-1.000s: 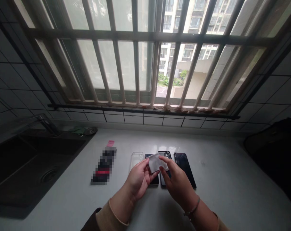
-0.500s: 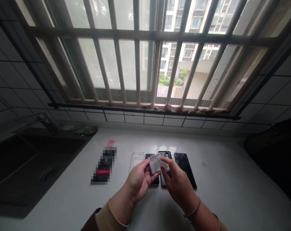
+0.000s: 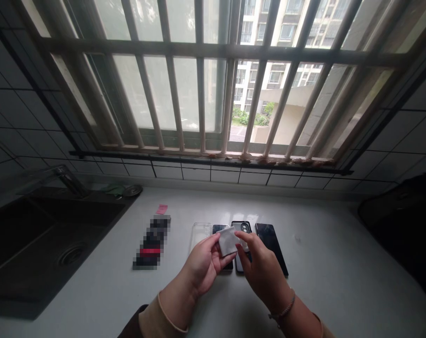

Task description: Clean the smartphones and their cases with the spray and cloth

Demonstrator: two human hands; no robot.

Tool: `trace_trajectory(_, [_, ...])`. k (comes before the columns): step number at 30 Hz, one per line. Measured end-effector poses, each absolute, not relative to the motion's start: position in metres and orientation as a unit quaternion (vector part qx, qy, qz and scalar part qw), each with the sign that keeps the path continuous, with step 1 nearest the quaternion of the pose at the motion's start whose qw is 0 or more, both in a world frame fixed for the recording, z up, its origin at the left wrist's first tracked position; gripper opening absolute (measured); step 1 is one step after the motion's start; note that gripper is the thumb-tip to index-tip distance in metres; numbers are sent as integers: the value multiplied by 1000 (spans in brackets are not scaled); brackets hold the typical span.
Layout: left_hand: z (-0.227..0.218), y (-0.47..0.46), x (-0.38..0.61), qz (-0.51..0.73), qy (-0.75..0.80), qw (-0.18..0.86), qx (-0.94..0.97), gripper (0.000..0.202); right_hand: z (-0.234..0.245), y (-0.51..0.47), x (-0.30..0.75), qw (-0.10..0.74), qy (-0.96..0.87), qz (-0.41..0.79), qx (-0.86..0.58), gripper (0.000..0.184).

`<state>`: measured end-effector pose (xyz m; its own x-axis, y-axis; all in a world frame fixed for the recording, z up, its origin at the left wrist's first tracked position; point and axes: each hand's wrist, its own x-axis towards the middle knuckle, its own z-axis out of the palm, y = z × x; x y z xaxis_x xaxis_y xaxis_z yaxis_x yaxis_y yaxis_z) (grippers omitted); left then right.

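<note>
Rather tightly, the left hand [image 3: 202,265] pinches a small grey cloth [image 3: 228,241] between thumb and fingers, a narrow grip that seems to keep it raised off the phones; the right hand [image 3: 264,272] spreads wider, its index fingertip [image 3: 240,234] at the cloth's edge, though whether it grips I cannot tell. Just below the fingers lie a black phone [image 3: 220,228] and a phone with a round camera module [image 3: 241,227]; beyond the right fingers lies a glossy black phone [image 3: 271,246], and beyond the left a clear phone case [image 3: 200,234], all side by side on a white countertop [image 3: 322,281]. Further left of the fingers sit a pixelated package [image 3: 151,241] and a pink slip [image 3: 161,209]; past them, a dark sink [image 3: 40,225] shows its drain [image 3: 71,256].
</note>
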<state>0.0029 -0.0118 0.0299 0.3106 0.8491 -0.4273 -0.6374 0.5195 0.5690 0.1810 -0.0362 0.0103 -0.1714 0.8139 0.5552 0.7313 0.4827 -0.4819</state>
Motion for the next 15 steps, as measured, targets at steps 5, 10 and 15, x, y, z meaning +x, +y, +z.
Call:
trace_trajectory(5, [36, -13, 4, 464, 374, 789, 150, 28, 11, -34, 184, 411, -762, 12, -500, 34])
trace_trajectory(10, [36, -13, 3, 461, 370, 793, 147, 30, 11, -34, 186, 389, -777, 51, -493, 29])
trace_trajectory(15, [33, -11, 2, 460, 367, 795, 145, 31, 9, -34, 188, 396, -771, 84, -491, 30])
